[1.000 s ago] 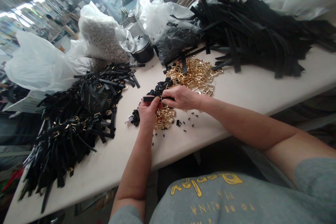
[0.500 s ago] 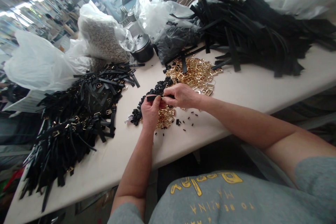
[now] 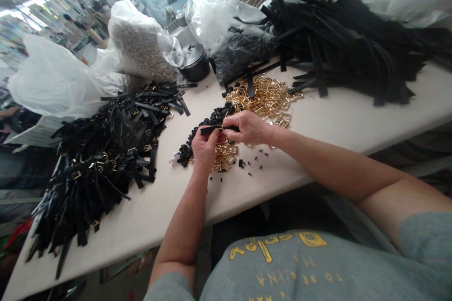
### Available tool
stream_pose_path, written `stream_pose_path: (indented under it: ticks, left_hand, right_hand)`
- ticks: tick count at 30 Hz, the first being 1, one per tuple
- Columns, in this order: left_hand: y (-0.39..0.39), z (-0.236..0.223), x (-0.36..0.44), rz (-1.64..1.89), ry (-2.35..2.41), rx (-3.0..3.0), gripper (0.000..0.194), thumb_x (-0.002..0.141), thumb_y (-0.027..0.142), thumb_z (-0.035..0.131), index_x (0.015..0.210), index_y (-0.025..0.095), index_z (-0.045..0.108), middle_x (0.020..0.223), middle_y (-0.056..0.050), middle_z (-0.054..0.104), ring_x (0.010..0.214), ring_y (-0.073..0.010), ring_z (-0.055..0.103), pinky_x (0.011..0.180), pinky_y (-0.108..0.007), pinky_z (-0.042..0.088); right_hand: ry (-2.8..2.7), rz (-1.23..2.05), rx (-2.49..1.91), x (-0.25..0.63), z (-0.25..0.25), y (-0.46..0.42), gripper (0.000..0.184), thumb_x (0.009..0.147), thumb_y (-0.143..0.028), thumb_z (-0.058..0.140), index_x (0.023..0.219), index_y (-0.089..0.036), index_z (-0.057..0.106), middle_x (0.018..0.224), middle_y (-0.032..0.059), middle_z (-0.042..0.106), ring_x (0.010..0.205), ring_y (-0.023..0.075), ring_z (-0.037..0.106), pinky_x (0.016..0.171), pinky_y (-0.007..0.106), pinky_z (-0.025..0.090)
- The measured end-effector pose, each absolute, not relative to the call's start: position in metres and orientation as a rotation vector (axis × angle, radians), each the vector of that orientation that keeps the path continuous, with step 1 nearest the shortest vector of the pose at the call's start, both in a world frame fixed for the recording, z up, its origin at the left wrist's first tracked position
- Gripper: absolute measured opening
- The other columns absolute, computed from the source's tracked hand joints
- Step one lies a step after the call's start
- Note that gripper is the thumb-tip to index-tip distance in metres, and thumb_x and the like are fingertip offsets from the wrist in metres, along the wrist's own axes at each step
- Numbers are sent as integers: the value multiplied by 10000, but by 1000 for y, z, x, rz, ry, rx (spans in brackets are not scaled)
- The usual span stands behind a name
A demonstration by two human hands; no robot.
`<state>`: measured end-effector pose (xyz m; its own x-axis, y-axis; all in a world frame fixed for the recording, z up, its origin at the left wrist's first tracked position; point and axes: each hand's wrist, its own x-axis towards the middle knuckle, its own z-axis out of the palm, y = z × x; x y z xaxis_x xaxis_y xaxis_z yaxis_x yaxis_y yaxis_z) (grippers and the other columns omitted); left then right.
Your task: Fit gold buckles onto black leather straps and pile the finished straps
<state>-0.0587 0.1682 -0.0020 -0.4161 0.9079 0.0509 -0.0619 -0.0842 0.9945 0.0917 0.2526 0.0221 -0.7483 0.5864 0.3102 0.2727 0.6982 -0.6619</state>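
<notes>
Both my hands meet over the table, closed on one short black strap (image 3: 209,130). My left hand (image 3: 205,146) pinches its left part, thumb on top. The fingers of my right hand (image 3: 247,128) grip its right part, close against the left fingertips. A small gold glint shows on the strap between the hands; its shape is too small to make out. Beneath and behind the hands lie gold buckles (image 3: 265,96) in a loose pile and a row of small black loops (image 3: 184,154). More gold buckles (image 3: 224,157) lie just below my hands.
Finished-looking black straps with buckles (image 3: 106,150) are heaped at the left. Long black strips (image 3: 356,51) lie at the back right. Plastic bags (image 3: 136,40) and a dark metal pot (image 3: 195,67) stand along the back. Small black bits (image 3: 250,174) dot the table (image 3: 169,216) near its front edge.
The right hand has shifted slightly, and more of the black strap now shows between and beyond the fingers. The gold glint between the hands is clearer. The whole view has tilted a little.
</notes>
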Motion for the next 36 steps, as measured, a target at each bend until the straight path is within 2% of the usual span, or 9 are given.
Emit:
stream_pose_path:
  ticks: [9,16,21,28,32,36]
  left_hand:
    - [173,-10,-65,1694,1321,958,356,651,373,863,843,163,649,725,12,715,582,-92,658,620,-230,560]
    - [168,-5,-68,1673,1347,1036,361,634,376,876,815,165,645,683,20,706,552,-92,647,594,-225,558]
    - [167,-3,-68,1649,1353,1036,378,649,414,861,813,167,627,669,22,696,524,-95,642,565,-221,544]
    - [167,-4,-63,1619,1388,1050,397,678,455,831,818,172,590,652,16,689,527,-114,646,550,-231,529]
    - [170,-7,-59,1694,1453,1037,384,664,428,843,809,180,588,680,29,680,579,-102,645,606,-228,541]
    - [168,-10,-58,1774,1500,1114,340,679,387,841,828,187,610,744,28,685,665,-103,655,684,-233,547]
  right_hand:
    - [-2186,1164,-538,90,16,255,208,821,-270,488,675,-152,578,605,-22,541,596,96,456,598,237,334]
    - [-2250,1194,-463,92,17,256,228,845,-285,491,702,-143,596,595,-22,530,581,97,454,584,234,337]
    - [-2320,1087,-457,92,16,257,224,850,-279,474,729,-145,607,614,-20,525,584,92,435,592,237,327]
    - [-2424,769,-568,92,17,253,238,845,-285,467,636,-178,506,604,-15,475,584,101,368,582,253,267]
    - [-2441,650,-702,90,20,248,230,837,-285,468,638,-180,519,625,6,519,591,113,354,583,267,243]
    - [-2377,682,-808,88,21,245,247,842,-301,471,632,-182,527,600,0,504,584,115,363,583,263,251]
